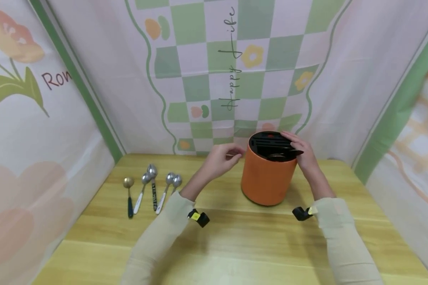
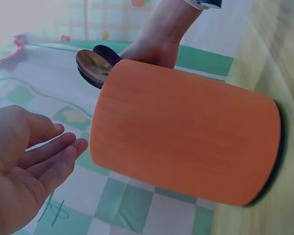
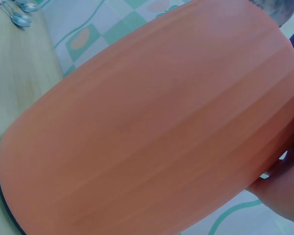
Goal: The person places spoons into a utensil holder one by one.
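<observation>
An orange knife-and-utensil holder (image 1: 268,178) with a black slotted top stands upright on the table. Bowls of a few spoons (image 2: 92,64) stick out of its top, one dark spoon (image 1: 295,152) leaning over the right rim. My right hand (image 1: 306,158) rests against the holder's right side, fingers laid along the upper rim; in the right wrist view the holder hides most of it. By the upper left side is my left hand (image 1: 219,160), fingers loosely bent and nothing between them. Its fingertips (image 2: 81,145) come very near the holder; I cannot tell if they touch.
Several spoons lie on the wooden table (image 1: 228,241) at the left: a gold-bowled spoon (image 1: 128,182) with a dark handle, a patterned-handled spoon (image 1: 154,192) and white-handled ones (image 1: 140,198). Fabric curtains (image 1: 214,83) hang behind the table and at both sides.
</observation>
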The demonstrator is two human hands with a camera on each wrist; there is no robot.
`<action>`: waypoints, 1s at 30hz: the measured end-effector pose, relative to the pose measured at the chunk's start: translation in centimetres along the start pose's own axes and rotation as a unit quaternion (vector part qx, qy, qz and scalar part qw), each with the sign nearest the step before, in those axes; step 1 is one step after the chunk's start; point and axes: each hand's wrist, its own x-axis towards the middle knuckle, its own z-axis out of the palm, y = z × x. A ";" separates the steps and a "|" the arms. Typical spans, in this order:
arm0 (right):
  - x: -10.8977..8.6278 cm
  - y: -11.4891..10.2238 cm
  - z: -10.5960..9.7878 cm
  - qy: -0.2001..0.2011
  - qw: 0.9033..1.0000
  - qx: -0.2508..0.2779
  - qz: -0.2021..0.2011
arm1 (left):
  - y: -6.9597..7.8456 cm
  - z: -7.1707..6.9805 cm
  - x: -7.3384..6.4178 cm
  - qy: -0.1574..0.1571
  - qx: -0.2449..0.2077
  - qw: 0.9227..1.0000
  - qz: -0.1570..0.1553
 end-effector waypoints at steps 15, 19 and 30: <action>0.1 0.1 0.0 0.006 1.000 0.006 0.003 | -3.6 -2.8 -7.3 0.032 0.003 0.996 -0.083; 0.1 0.1 0.0 0.008 1.000 0.007 0.001 | -4.8 -4.2 -9.3 0.056 0.012 0.992 -0.116; -0.1 0.1 0.2 0.014 1.000 -0.007 -0.020 | -8.5 -6.9 -14.1 0.105 0.040 0.975 -0.193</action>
